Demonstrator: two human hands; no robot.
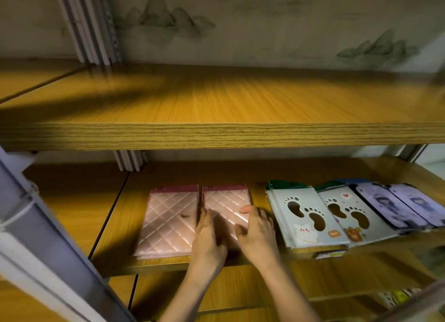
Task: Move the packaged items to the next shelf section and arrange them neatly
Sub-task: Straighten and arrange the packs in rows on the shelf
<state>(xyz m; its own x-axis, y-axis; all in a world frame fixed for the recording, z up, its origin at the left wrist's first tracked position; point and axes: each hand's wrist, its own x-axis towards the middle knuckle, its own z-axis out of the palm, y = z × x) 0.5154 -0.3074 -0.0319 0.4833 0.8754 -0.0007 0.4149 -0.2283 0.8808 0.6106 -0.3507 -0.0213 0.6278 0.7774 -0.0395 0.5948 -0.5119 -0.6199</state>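
Two stacks of pink quilted packages lie side by side on the middle wooden shelf (113,227). The left pink stack (168,223) lies free. Both hands are on the right pink stack (226,198). My left hand (208,239) lies along its left edge with the fingers stretched forward. My right hand (256,230) grips its right side, fingers curled over the right edge and thumb on the cover. To the right lie pale blue footprint packages (303,215), (349,213) and purple character packages (382,206), (419,203), overlapping in a fanned row.
A wide bare wooden shelf (216,100) runs above. A grey metal upright (38,225) crosses the left foreground. Slotted shelf posts (130,160) stand at the back. A lower shelf (216,295) shows below, with small items at the far right.
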